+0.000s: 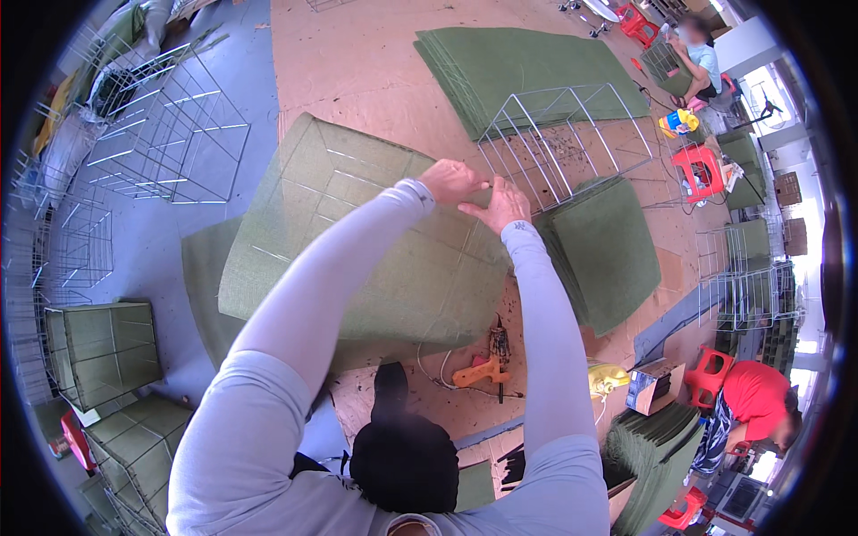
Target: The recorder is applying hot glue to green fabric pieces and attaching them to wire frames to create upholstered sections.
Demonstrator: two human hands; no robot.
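A large green felt-like sheet (375, 259) spreads in front of me, with pale straight wire lines showing across it. At its upper right edge my left hand (454, 182) is closed, fingers bent over the rim. Just right of it my right hand (502, 205) pinches the same edge, its thumb pointing toward the left hand. What lies between the fingertips is too small to make out. Beyond the hands stands an open wire frame (572, 143). An orange glue gun (480, 372) lies below the sheet, near my right forearm.
Green sheets are stacked at the far side (536, 71) and at the right (608, 255). Wire frames (179, 134) stand at the left, above a green-covered box frame (107, 353). A red stool (699, 173) is at right. Two people work there, one in a red shirt (755, 402).
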